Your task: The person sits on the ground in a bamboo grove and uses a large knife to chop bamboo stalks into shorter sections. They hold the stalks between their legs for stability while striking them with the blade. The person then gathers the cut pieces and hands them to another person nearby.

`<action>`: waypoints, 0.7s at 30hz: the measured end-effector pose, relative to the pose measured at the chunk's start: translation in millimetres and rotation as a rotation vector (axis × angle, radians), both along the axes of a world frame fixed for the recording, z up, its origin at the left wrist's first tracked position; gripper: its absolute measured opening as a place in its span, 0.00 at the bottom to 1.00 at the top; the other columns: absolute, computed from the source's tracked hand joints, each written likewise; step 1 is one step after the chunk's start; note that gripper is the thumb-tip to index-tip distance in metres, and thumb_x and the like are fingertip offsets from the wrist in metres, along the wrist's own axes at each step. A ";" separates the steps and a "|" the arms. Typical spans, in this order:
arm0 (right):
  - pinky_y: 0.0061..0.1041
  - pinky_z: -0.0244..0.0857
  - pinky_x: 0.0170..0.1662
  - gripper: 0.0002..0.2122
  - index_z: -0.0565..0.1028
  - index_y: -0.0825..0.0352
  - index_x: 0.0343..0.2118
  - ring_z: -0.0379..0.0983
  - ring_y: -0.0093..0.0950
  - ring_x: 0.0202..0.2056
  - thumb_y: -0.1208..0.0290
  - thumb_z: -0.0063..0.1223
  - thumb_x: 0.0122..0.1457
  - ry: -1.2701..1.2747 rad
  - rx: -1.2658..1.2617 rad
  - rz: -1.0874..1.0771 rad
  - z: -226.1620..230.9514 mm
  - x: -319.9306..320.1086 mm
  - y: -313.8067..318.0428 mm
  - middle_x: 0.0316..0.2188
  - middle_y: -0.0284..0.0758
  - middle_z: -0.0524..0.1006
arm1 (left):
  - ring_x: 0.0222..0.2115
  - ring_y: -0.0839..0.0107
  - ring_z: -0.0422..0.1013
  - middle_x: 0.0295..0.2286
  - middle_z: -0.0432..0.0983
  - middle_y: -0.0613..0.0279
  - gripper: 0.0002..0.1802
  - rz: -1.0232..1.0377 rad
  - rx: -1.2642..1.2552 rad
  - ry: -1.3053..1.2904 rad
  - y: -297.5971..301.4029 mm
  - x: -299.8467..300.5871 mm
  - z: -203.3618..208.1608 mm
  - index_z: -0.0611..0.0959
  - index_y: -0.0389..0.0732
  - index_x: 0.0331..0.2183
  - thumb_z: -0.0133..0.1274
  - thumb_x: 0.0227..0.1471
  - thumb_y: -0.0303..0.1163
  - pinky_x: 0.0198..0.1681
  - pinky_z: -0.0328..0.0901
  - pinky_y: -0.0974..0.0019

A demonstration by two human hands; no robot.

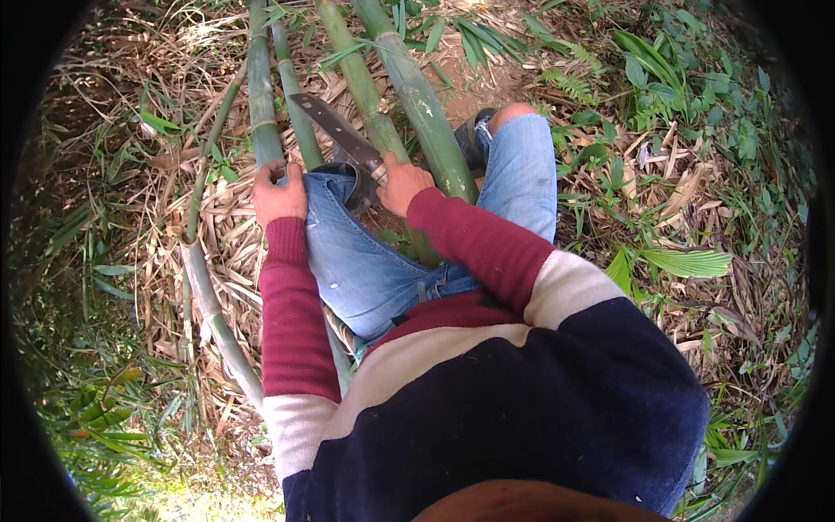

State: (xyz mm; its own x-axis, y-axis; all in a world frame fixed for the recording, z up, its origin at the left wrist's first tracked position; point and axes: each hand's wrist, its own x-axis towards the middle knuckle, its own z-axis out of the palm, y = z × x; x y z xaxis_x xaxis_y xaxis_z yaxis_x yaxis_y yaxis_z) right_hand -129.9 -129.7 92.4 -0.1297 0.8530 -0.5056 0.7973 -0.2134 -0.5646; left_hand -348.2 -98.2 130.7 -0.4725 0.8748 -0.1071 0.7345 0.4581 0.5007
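My left hand [280, 197] is closed around the lower part of a green bamboo pole [262, 96] beside my left knee. In my right hand [405, 184] is a machete [341, 130], gripped by its handle. Its dark, broad blade points up and to the left, across a thinner bamboo pole [294, 96] and toward the pole under my left hand. Two more bamboo poles run away from me between my legs: a yellowish-green one [355, 76] and a thick green one [423, 104]. My right fingers hide part of the handle.
Dry leaves and bamboo litter [113, 78] cover the ground. A bent, greyish bamboo stem [217, 317] lies along my left side. Green plants [652, 74] grow to the right, with a broad pleated leaf [687, 262] near my right elbow. My jeans-clad legs [526, 170] are bent around the poles.
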 end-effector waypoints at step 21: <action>0.48 0.69 0.46 0.20 0.67 0.71 0.46 0.77 0.53 0.38 0.67 0.55 0.52 0.003 -0.005 -0.068 -10.1 6.6 -6.8 0.32 0.55 0.79 | 0.37 0.56 0.78 0.35 0.83 0.55 0.21 0.005 -0.016 0.028 2.4 -0.4 -0.7 0.86 0.45 0.38 0.59 0.44 0.48 0.44 0.70 0.55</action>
